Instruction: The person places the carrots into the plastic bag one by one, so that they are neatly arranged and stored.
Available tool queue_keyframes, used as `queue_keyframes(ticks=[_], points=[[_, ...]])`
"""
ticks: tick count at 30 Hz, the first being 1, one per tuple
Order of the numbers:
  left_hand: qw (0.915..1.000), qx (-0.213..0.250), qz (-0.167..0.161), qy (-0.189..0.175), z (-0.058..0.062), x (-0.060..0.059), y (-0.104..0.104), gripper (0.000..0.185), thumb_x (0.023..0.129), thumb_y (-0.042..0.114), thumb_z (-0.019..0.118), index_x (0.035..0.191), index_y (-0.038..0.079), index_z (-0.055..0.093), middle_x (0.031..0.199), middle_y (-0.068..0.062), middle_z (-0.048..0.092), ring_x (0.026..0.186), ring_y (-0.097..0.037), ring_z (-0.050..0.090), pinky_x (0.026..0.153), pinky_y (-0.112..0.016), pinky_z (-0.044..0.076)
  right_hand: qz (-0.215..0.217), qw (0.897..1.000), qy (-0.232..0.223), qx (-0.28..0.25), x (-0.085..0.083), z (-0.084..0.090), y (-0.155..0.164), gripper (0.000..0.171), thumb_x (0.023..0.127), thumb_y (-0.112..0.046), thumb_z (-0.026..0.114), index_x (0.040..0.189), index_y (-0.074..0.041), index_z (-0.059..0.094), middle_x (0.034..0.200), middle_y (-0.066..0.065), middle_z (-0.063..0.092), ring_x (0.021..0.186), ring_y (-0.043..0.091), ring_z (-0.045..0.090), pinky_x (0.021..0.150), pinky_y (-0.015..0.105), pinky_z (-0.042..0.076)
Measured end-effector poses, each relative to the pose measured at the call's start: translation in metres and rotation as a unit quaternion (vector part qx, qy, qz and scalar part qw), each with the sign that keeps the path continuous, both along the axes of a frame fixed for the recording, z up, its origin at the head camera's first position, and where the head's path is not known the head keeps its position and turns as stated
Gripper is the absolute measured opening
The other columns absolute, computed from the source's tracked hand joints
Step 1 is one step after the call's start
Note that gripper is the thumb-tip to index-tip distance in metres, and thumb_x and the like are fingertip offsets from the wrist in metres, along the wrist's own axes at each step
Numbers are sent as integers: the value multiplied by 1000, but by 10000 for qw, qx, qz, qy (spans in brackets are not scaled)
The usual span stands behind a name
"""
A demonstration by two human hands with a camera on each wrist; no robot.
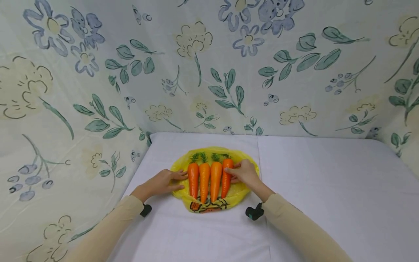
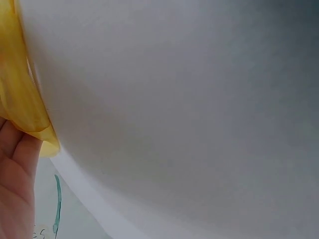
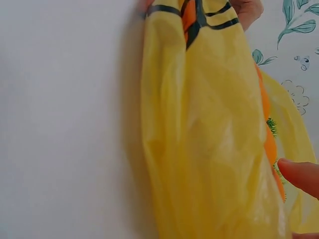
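Several orange toy-like carrots [image 1: 204, 178] with green tops lie side by side inside a yellow plastic bag [image 1: 242, 194], its mouth spread wide around them. At the bag's left rim, my left hand [image 1: 163, 183] touches the plastic with extended fingers; in the left wrist view some of its fingertips are hidden behind the yellow film [image 2: 22, 94]. From the right, my right hand [image 1: 247, 173] pinches the rightmost carrot [image 1: 226, 183], thumb lying across its upper part. The right wrist view shows that thumb [image 3: 301, 177] beside the bag's side [image 3: 214, 134], which hides most of the carrots.
A white cloth [image 1: 327, 189] covers the table, with a crease running down beside the bag. Floral curtains [image 1: 222, 54] hang behind and at the sides. A small dark camera [image 1: 254, 211] sits at the right wrist, and another [image 1: 146, 210] at the left.
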State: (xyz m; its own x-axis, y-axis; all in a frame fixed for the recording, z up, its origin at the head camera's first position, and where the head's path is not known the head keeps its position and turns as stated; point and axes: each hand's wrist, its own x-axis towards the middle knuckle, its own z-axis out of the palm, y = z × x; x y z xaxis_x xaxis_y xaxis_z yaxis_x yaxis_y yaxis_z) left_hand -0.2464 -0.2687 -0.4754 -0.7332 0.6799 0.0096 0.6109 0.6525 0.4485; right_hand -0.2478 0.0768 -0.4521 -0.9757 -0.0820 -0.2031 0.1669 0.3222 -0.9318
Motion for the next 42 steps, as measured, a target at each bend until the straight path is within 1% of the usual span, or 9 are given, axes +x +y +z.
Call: queue_keyframes(ticks=[3,8,13,19,22,28,33,38,42], points=[[10000,39,1,-9,2,0,0,47,94,34,70,134,9,64,141,-3,54,137,-23,45,113,-44,33,54,10000,51,16,1,2,1,49,88,-11,78,119,19,56,85,22,69,71,35,72,63,38,60],[9999,87,-13,53,2,-1,-1,46,94,32,71,132,8,65,141,-4,55,136,-24,46,113,-45,35,128,9999,39,35,2,7,1,50,88,-12,78,121,17,56,83,21,70,70,35,72,65,39,60],[9995,273,30,126,2,-1,-1,44,92,30,75,130,10,67,141,-5,56,135,-24,48,111,-45,36,210,9997,62,61,5,11,2,51,88,-13,79,122,16,56,81,21,70,72,35,72,67,39,60],[9987,461,144,150,2,0,-1,41,90,29,77,127,13,70,138,-3,59,134,-22,49,111,-44,37,348,9992,170,-102,13,18,10,50,89,-16,78,122,15,57,93,23,70,78,36,73,73,42,60],[9975,649,166,232,2,0,-2,40,90,28,77,126,11,70,135,-4,62,133,-25,51,110,-45,38,365,9983,300,-333,15,22,16,49,89,-18,77,121,14,58,98,26,69,81,36,73,78,44,59],[9916,1200,260,404,4,-1,-3,37,88,20,79,121,6,72,128,-6,66,129,-28,54,108,-46,40,336,9933,640,-898,16,27,27,47,90,-21,76,121,11,60,105,29,67,82,33,74,84,47,57],[9862,1444,360,731,4,-2,-3,33,90,19,77,119,5,73,124,-6,69,126,-28,58,105,-47,43,279,9878,1030,-1131,15,29,40,44,92,-20,75,119,11,60,107,29,67,82,29,74,82,43,58],[9762,1702,720,1138,7,0,-6,33,94,21,71,123,6,71,127,-4,68,127,-26,56,107,-50,42,122,9818,1454,-1212,14,28,63,42,94,-22,73,118,11,61,106,29,66,81,26,72,79,37,59],[9698,1799,1009,1305,11,0,-11,39,97,23,68,132,8,65,139,-5,60,134,-28,49,110,-56,37,-106,9775,1900,-915,15,27,87,43,94,-25,72,118,9,61,108,28,66,82,23,71,77,33,59]])
